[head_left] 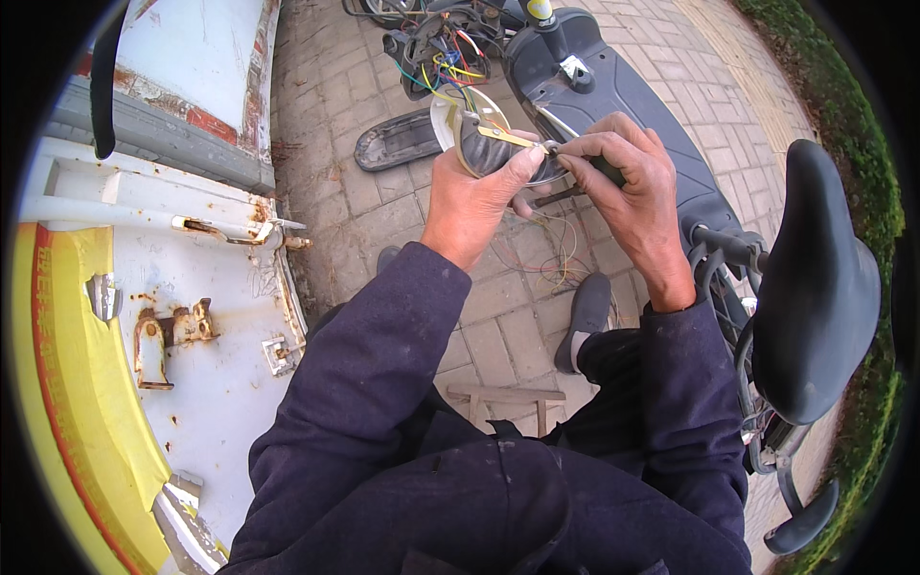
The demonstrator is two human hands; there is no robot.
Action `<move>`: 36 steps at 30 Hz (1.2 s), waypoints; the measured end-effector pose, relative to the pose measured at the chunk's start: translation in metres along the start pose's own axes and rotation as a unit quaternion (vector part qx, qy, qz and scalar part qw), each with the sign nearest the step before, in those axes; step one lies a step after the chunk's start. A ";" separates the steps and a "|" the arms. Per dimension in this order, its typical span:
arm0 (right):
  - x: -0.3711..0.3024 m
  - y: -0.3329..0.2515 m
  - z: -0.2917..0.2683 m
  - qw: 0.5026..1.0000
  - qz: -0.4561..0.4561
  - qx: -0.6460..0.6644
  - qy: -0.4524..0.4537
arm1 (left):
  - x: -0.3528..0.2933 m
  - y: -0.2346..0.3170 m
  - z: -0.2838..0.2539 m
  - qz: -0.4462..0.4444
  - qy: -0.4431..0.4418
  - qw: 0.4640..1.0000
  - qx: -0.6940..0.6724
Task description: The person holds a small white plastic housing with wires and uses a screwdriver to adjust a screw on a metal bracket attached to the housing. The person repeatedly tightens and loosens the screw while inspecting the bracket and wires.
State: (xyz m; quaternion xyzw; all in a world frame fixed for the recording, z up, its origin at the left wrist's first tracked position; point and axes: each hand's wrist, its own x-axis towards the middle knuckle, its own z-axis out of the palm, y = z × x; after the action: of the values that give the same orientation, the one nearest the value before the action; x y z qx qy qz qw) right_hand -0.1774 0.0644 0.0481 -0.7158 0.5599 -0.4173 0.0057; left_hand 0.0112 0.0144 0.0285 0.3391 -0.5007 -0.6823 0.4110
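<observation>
My left hand (484,192) is closed round a bowl-shaped lamp housing (443,119) with a pale rim and a dark grey body. A flat yellow strip (500,135) lies across the housing and runs to my left thumb. My right hand (628,182) has its thumb and forefinger pinched at a small metal piece (551,149) by the strip's right end. Something dark green (608,172), like a handle, shows in the right palm; most of it is hidden. Coloured wires (458,72) run between the housing and the opened scooter front (436,48).
The scooter's dark footboard (613,101) and black saddle (815,287) stand on the right. A black oblong cover (398,139) lies on the paving. Loose thin wires (565,259) hang below my hands. A small wooden stool (508,395) is between my legs; a rusty white metal panel (216,383) borders the left.
</observation>
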 end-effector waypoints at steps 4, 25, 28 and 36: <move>0.000 -0.001 0.002 1.000 -0.004 -0.007 0.007 | 0.000 -0.002 0.001 -0.006 0.003 1.000 -0.006; -0.007 -0.001 0.012 0.998 0.018 -0.064 0.021 | 0.002 -0.019 0.004 -0.022 -0.002 0.998 -0.066; -0.007 -0.003 0.014 0.997 0.025 -0.072 0.025 | 0.001 -0.022 0.006 -0.029 -0.006 0.995 -0.100; -0.008 -0.006 0.018 0.996 0.036 -0.077 0.032 | 0.000 -0.026 0.008 -0.043 -0.003 0.989 -0.144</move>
State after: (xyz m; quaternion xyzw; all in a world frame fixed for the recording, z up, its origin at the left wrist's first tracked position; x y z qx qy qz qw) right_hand -0.1619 0.0649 0.0346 -0.6800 0.6152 -0.3955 -0.0524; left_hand -0.0018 0.0217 0.0056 0.2953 -0.3835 -0.7653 0.4243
